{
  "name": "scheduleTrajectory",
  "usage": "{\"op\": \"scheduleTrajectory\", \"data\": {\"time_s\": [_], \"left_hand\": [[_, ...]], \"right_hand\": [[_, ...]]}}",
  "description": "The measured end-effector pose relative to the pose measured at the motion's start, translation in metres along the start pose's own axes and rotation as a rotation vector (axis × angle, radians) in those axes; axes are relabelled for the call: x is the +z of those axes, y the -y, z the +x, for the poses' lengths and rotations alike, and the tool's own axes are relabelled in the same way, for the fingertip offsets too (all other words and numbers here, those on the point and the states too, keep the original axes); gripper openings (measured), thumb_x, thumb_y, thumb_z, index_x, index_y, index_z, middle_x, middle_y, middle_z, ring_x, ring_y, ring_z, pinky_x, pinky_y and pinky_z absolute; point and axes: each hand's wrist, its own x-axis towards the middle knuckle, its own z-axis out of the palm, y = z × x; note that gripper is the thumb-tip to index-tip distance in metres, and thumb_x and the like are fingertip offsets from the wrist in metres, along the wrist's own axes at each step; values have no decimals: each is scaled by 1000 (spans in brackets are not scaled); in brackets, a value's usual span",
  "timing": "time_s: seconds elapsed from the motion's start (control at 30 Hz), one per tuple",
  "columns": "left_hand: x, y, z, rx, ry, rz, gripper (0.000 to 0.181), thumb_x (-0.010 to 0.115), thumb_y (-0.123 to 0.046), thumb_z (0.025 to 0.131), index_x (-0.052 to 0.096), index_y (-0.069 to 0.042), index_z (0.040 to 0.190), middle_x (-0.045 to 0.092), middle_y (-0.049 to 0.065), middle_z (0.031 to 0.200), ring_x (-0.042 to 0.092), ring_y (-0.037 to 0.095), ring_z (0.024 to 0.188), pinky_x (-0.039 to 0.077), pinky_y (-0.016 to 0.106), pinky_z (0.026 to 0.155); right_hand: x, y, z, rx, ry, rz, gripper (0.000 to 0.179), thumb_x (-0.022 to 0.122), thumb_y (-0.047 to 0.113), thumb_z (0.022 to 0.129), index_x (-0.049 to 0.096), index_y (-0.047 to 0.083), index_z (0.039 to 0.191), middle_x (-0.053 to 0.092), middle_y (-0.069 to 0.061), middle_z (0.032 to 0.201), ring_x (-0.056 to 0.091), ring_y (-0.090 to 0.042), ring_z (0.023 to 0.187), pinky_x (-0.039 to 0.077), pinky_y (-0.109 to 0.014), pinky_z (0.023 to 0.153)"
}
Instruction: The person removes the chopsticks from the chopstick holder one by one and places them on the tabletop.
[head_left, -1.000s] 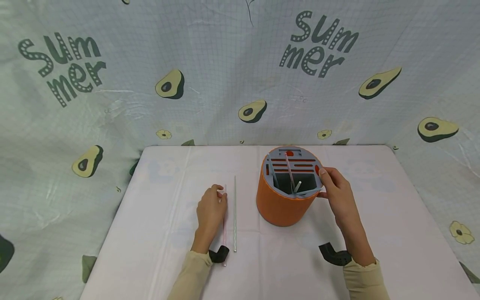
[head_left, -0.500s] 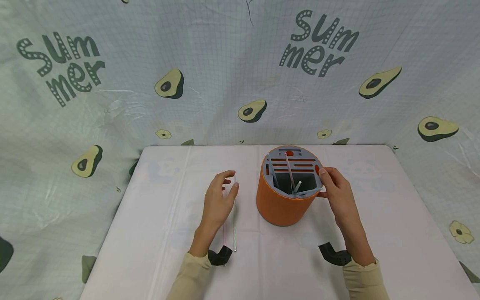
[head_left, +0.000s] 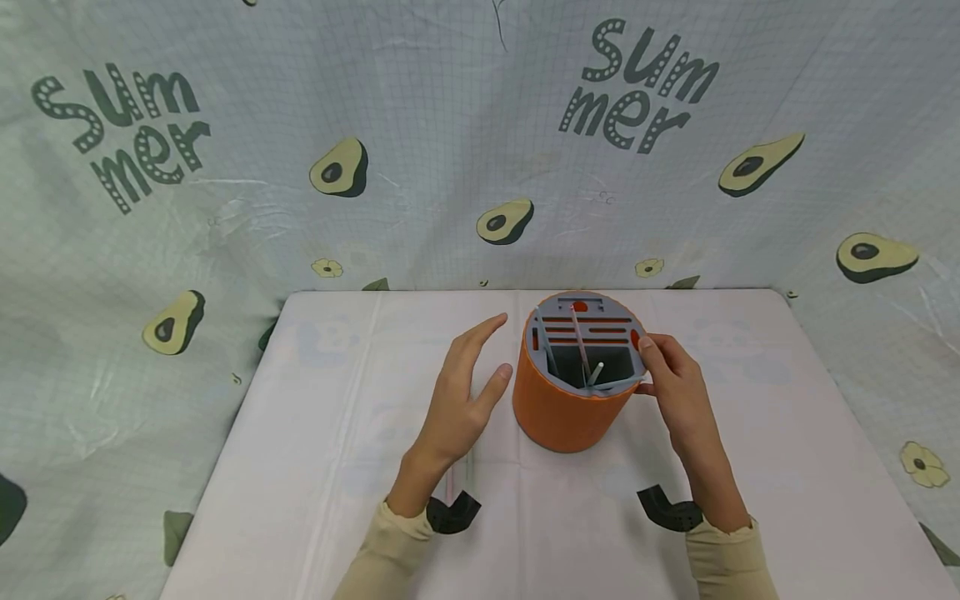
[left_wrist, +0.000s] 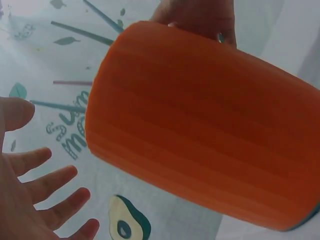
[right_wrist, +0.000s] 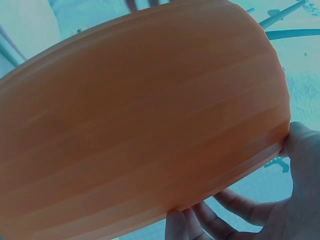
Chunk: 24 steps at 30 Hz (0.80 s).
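An orange round desk organizer (head_left: 562, 423) with a grey slotted top stands upright on the table. Several thin straw-like sticks, including a pink stick (head_left: 581, 340), lean out of its dark front compartment. My right hand (head_left: 681, 392) grips its right rim, thumb on the top edge and fingers against the orange side. Left of the organizer, my left hand (head_left: 457, 408) hovers with fingers spread and holds nothing; the left wrist view shows a gap between its fingertips and the orange wall. Beneath this hand lie a pink stick (head_left: 450, 483) and a pale green stick (head_left: 470, 472), both mostly hidden.
The white-covered table (head_left: 345, 375) extends on both sides of the organizer. Behind it hangs a pale curtain (head_left: 420, 100) printed with avocados and lettering. Each wrist wears a black camera mount, such as the left mount (head_left: 453, 513).
My left hand has risen from beside the pink stick on the table and moved right and away from me, its fingers spreading near the organizer. My right hand has kept its grip on the rim.
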Motion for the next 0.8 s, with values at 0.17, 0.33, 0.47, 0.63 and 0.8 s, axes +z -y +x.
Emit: {"op": "scheduleTrajectory", "data": {"time_s": [0.17, 0.33, 0.47, 0.63, 0.8], "left_hand": [[9, -10, 9, 56, 76, -12, 60, 54, -29, 107, 35, -24, 163, 38, -4, 167, 31, 17, 156, 30, 58, 126], [18, -15, 14, 109, 141, 21, 63, 53, -37, 108, 33, -17, 164, 35, 0, 169, 26, 22, 159, 27, 59, 128], [25, -17, 18, 155, 151, 88, 61, 55, -38, 107, 39, -14, 161, 41, 1, 166, 26, 27, 160, 25, 58, 129], [31, -20, 22, 199, 120, 184, 47, 56, -30, 108, 54, -13, 152, 57, 2, 154, 34, 27, 157, 25, 62, 128], [33, -22, 23, 224, 104, 273, 37, 58, -23, 108, 64, -11, 142, 63, 2, 148, 40, 26, 155, 23, 65, 128]], "right_hand": [[0, 0, 0, 5, -2, -2, 55, 44, 50, 110, 56, 6, 141, 61, 4, 120, 60, -4, 101, 60, -18, 77], [0, 0, 1, 6, 1, 3, 55, 44, 50, 110, 56, 6, 141, 61, 3, 121, 61, -4, 101, 60, -18, 77], [0, -1, 1, 3, 4, -1, 55, 44, 50, 110, 56, 7, 141, 62, 3, 121, 61, -3, 101, 60, -18, 77], [-1, -1, 1, -5, 4, -6, 55, 43, 50, 110, 56, 7, 141, 62, 0, 124, 61, -4, 100, 60, -18, 77], [-1, -1, 1, 0, 4, -8, 55, 43, 51, 110, 56, 8, 142, 62, -3, 126, 61, -4, 102, 60, -18, 77]]}}
